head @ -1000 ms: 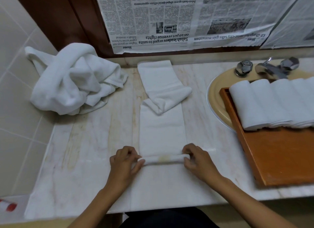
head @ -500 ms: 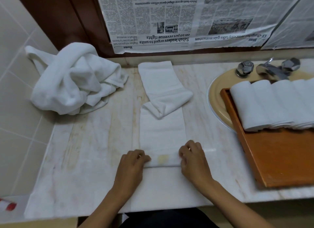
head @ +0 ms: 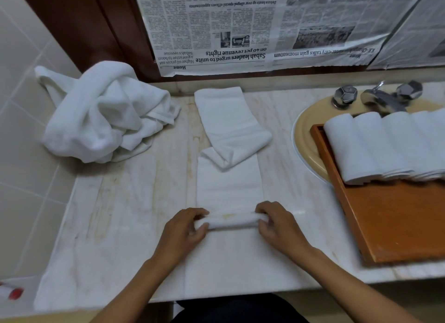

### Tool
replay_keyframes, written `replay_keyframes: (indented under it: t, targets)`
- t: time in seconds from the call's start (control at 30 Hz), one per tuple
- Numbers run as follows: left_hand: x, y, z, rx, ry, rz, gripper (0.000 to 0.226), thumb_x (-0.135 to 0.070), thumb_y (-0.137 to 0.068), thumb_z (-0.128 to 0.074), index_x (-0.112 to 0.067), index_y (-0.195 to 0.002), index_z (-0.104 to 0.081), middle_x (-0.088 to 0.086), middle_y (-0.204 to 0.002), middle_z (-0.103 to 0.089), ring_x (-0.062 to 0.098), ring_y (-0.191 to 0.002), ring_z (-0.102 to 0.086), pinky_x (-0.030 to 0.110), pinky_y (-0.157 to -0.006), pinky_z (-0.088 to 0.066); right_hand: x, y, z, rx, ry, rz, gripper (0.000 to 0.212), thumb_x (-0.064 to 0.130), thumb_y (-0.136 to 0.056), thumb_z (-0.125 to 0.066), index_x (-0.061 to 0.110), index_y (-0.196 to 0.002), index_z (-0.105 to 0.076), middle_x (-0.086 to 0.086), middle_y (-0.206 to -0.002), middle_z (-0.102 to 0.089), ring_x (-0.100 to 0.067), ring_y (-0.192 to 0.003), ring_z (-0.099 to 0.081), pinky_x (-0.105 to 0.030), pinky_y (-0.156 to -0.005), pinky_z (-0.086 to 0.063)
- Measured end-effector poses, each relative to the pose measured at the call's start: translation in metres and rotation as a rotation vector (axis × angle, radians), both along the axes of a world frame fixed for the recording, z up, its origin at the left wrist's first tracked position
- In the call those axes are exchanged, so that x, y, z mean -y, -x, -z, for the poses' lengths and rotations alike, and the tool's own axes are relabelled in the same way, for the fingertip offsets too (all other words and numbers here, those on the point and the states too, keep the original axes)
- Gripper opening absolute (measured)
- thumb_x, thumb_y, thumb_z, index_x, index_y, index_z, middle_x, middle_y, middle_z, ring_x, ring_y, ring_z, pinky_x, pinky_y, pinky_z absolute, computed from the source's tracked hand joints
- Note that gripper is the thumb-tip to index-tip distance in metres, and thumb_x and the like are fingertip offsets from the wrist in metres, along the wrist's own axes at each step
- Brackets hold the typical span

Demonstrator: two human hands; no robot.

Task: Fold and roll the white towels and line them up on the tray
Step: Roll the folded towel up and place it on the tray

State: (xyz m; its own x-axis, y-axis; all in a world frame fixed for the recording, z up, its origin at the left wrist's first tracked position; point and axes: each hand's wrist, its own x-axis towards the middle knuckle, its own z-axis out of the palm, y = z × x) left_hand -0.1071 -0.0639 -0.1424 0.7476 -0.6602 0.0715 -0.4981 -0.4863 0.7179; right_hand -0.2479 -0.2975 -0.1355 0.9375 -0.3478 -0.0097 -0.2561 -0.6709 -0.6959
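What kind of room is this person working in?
Most likely a bathroom, perhaps in a hotel or guesthouse. A pale marble counter holds a sink basin with a chrome tap, the left wall is tiled, and rolled white towels line a wooden tray.

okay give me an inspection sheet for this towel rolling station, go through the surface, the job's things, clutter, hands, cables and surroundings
Surface: marble counter, streaked with yellowish stains.
Job's things: folded towel strip lies lengthwise, near end rolled, far end doubled back askew; a yellowish mark shows on the roll. Rolled towels lie side by side at the far end of the wooden tray, which rests partly over the sink basin. Heap of unfolded towels at the back left.
Clutter: small red and white object at the lower left, unclear.
Hands: left hand and right hand grip the roll's two ends.
Cables: nothing seen.
Surroundings: tiled wall left, newspaper covering the back, chrome tap.
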Motion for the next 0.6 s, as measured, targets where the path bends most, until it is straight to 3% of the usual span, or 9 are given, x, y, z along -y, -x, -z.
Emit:
replay_keyframes:
  t: [0.1,0.2,0.3,0.4,0.47,0.6]
  targets:
    - [0.002,0.005,-0.005,-0.228,0.011,-0.111,0.032,-0.018,-0.082,-0.078,-0.040,-0.098,-0.061,-0.013,-0.087,-0.067,0.001,-0.084,-0.062,0.009,-0.072,-0.044,0.000,0.000,-0.007,-0.090,-0.345,0.166,0.031,0.000,-0.076,-0.065,0.027,-0.083,-0.051,0.004,-0.076,-0.054,-0.008,-0.062,-0.046,-0.016,-0.057,-0.037]
    - [0.006,0.007,-0.003,-0.180,-0.025,-0.161,0.026,-0.015,-0.081,-0.078,-0.033,-0.094,-0.063,-0.009,-0.083,-0.061,0.007,-0.073,-0.057,0.011,-0.070,-0.042,-0.006,-0.001,-0.005,-0.127,-0.391,0.273,0.026,-0.005,-0.073,-0.063,0.017,-0.078,-0.051,0.002,-0.072,-0.048,-0.010,-0.062,-0.041,-0.016,-0.053,-0.033]
    - [0.009,0.010,0.005,0.137,-0.027,-0.074,0.007,-0.025,-0.086,-0.068,-0.024,-0.092,-0.066,-0.011,-0.088,-0.057,0.004,-0.078,-0.050,0.014,-0.073,-0.040,-0.020,-0.003,-0.002,-0.091,-0.115,0.276,0.022,-0.005,-0.076,-0.056,0.017,-0.078,-0.052,0.004,-0.082,-0.046,-0.013,-0.077,-0.041,-0.013,-0.059,-0.032]
    - [0.006,0.015,0.014,0.301,0.049,-0.028,0.021,-0.032,-0.094,-0.054,-0.017,-0.084,-0.066,-0.010,-0.084,-0.060,0.006,-0.079,-0.050,0.020,-0.071,-0.042,-0.026,0.004,0.007,0.128,0.267,0.032,0.022,-0.004,-0.070,-0.049,0.012,-0.080,-0.060,0.000,-0.087,-0.051,-0.017,-0.079,-0.040,-0.024,-0.061,-0.036]
    - [-0.003,0.018,0.021,0.413,0.093,0.032,0.031,-0.034,-0.098,-0.053,-0.013,-0.085,-0.072,-0.005,-0.088,-0.067,0.010,-0.084,-0.055,0.022,-0.076,-0.043,-0.022,0.016,0.014,0.197,0.363,-0.113,0.021,0.001,-0.072,-0.052,0.009,-0.087,-0.063,-0.003,-0.092,-0.056,-0.021,-0.081,-0.048,-0.031,-0.066,-0.041]
    - [-0.022,0.020,0.036,0.560,0.079,0.115,0.030,-0.035,-0.091,-0.064,-0.010,-0.102,-0.077,0.002,-0.111,-0.071,0.017,-0.102,-0.061,0.027,-0.088,-0.045,-0.013,0.031,0.024,0.204,0.455,-0.199,0.033,0.011,-0.073,-0.064,0.009,-0.107,-0.064,-0.006,-0.110,-0.061,-0.025,-0.099,-0.054,-0.029,-0.088,-0.041]
